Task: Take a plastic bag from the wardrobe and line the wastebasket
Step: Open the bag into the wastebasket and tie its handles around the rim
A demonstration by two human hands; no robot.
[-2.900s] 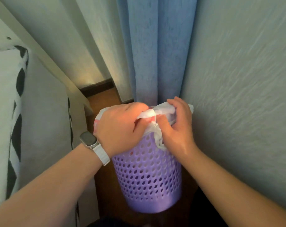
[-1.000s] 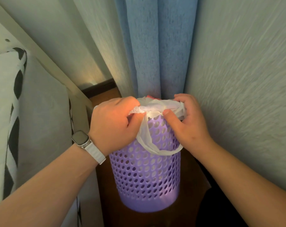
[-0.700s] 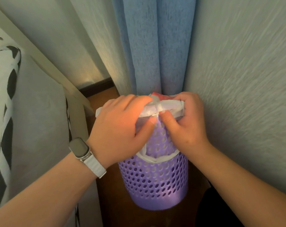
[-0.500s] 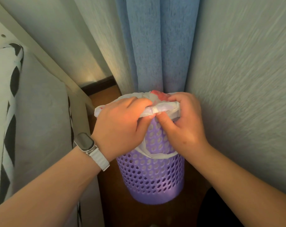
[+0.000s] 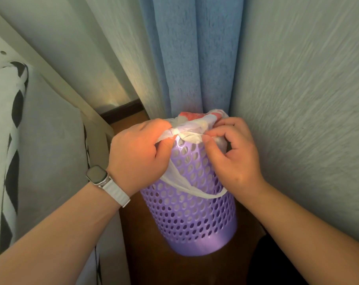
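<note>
A purple perforated wastebasket [image 5: 197, 214] stands on the wooden floor in a narrow corner. A white plastic bag with red print [image 5: 192, 128] lies over its rim, and one bag handle hangs as a loop down the front of the basket. My left hand [image 5: 139, 155] grips the bag's edge at the near left of the rim. My right hand [image 5: 232, 155] pinches the bag's edge between thumb and fingers at the near right of the rim. The basket's opening is hidden behind the bag and my hands.
A blue curtain [image 5: 195, 54] hangs right behind the basket. A textured wall [image 5: 308, 99] closes the right side. A bed with a grey sheet and a black-and-white patterned cover [image 5: 14, 128] stands close on the left. Brown floor [image 5: 154, 260] shows around the basket.
My hands have shifted slightly apart along the near rim while still holding the bag's edge. The handle loop stays draped down the basket's front. The view moved a little.
</note>
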